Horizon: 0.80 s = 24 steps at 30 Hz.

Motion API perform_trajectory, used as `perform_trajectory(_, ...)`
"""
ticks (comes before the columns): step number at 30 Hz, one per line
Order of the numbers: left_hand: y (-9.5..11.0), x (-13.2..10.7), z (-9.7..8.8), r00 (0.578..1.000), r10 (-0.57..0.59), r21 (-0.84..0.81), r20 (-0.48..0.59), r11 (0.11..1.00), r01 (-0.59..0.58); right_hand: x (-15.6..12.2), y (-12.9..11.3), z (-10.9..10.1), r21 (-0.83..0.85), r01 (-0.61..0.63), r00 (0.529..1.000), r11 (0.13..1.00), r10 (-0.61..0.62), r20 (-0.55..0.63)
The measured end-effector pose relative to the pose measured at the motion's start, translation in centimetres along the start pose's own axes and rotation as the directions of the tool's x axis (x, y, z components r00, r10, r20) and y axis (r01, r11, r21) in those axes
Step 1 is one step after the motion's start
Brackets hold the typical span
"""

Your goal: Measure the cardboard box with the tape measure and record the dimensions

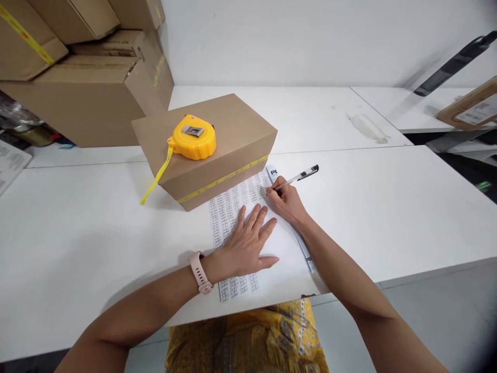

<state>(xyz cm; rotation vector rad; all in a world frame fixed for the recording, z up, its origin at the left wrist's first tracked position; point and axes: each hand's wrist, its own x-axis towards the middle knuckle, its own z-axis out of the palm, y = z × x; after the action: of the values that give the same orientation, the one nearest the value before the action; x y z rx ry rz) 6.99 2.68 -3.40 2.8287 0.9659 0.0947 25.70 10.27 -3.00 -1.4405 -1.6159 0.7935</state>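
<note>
A sheet of paper (281,248) with columns of handwriting lies near the table's front edge. My left hand (248,241) rests flat on it, fingers spread, with a pink watch band (200,273) on the wrist. Between the fingers of my right hand (287,202) is a pen (306,173), its tip down at the sheet's upper right. Just beyond the paper sits a closed cardboard box (221,181) with a yellow strip along its side. On top of that box lies a yellow tape measure (194,142), its yellow strap hanging over the box's edge.
Several large cardboard boxes (89,103) are stacked at the back left. At the far right, a dark cylinder (450,67) leans against the wall, near a brown package (471,106) with a white label. The white table (368,207) ends at a front edge close to me.
</note>
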Motion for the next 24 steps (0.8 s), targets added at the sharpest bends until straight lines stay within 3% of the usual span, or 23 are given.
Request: perform_trajectory(24,-0.04,-0.05,0.25,1.000,0.002,0.008,-0.014,1.000,-0.002,0.00,0.20,-0.04,-0.013,-0.001,0.999,1.000,0.001,-0.047)
